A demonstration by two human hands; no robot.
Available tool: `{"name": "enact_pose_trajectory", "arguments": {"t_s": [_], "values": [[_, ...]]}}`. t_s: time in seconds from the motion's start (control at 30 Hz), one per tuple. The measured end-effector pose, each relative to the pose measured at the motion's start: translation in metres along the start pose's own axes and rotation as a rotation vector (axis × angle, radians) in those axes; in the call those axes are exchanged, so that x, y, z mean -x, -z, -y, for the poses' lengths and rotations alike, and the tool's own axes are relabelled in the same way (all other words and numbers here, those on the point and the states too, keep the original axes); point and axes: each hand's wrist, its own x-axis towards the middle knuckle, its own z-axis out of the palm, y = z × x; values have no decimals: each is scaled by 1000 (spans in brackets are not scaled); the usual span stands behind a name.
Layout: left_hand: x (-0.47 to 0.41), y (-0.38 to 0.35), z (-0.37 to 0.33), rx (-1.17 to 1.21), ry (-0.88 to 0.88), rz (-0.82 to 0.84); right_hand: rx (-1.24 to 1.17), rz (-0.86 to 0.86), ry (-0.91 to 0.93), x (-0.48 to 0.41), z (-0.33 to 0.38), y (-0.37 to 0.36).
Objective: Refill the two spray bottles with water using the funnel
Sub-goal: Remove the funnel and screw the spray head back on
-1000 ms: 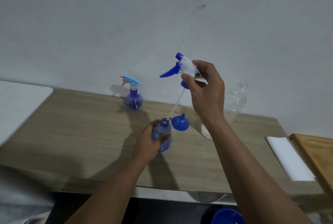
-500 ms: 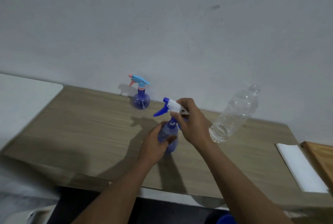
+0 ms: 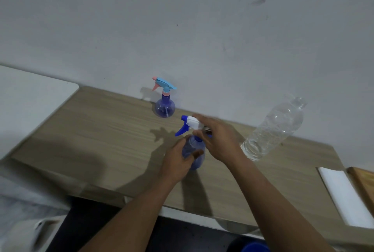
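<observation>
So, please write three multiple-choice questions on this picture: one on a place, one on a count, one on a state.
1. Where is the far sprayer? A by the wall B on the floor C in a hand.
2. How many sprayers show? A one B two C three.
3. What does the left hand do? A grips the near sprayer B lies flat C points up.
Answers: 1 A, it stands against the wall; 2 B, one far, one near; 3 A, its fingers curl round the body.

The left hand (image 3: 178, 162) and right hand (image 3: 219, 140) are bare; behind each wrist a bare forearm runs back to the frame's edge.
</observation>
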Motion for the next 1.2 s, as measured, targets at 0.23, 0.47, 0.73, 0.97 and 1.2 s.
{"name": "enact_pose_trajectory", "arguments": {"t_s": [0.23, 0.47, 0.73, 0.97, 1.2], "values": [[-1, 1, 1, 44, 2, 11, -164, -52, -21, 11, -10, -11], [-3, 2, 3, 33, 12, 37, -308, -99, -115, 16, -14, -14], [-4, 2, 7, 16, 12, 23, -115, 48, -70, 5, -10, 4], [0, -1, 3, 33, -8, -10, -212, -20, -176, 5, -12, -11], [0, 0, 4, 82, -28, -6, -361, -46, -203, 19, -14, -18]]}}
